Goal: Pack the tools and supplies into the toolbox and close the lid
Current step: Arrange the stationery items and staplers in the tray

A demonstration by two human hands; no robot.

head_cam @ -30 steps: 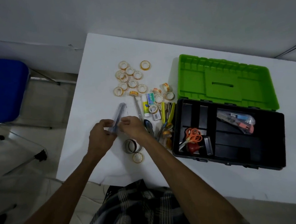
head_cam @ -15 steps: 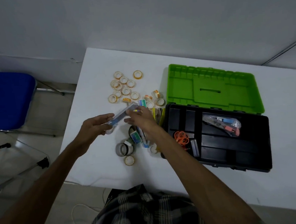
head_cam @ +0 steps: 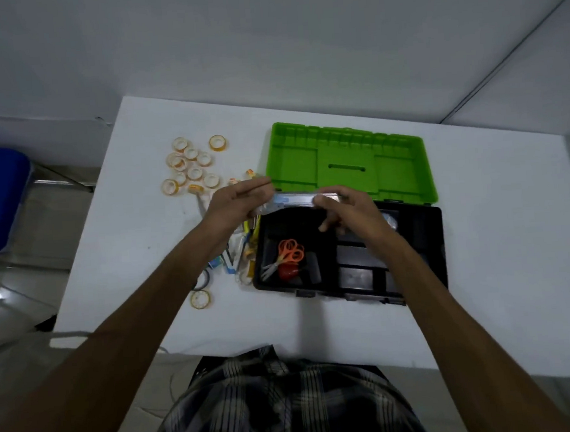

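So taking the toolbox as the reference, way off to its left on the white surface there's a loose cluster of small tape rolls, and closer in, just beside the box's left wall, a jumble of pens and bits plus one stray tape roll nearer the front edge. Those rolls look light and will probably roll or scatter if you scoop them, so I'd grab a few at a time by the rims. Next, the left hand sits above the box's back-left corner, fingers fairly straight and pinching one end of a long clear packet. It looks like thin plastic, so probably light, a bit slick and maybe bendy in the middle, which would explain holding it at both ends. The right hand has the other end, thumb and fingers curled over it, above the rear of the black tray. Inside the box, front-left compartment, there are orange scissors and something red. The green lid lies open behind the box, so closing is a long way off with this much still outside.
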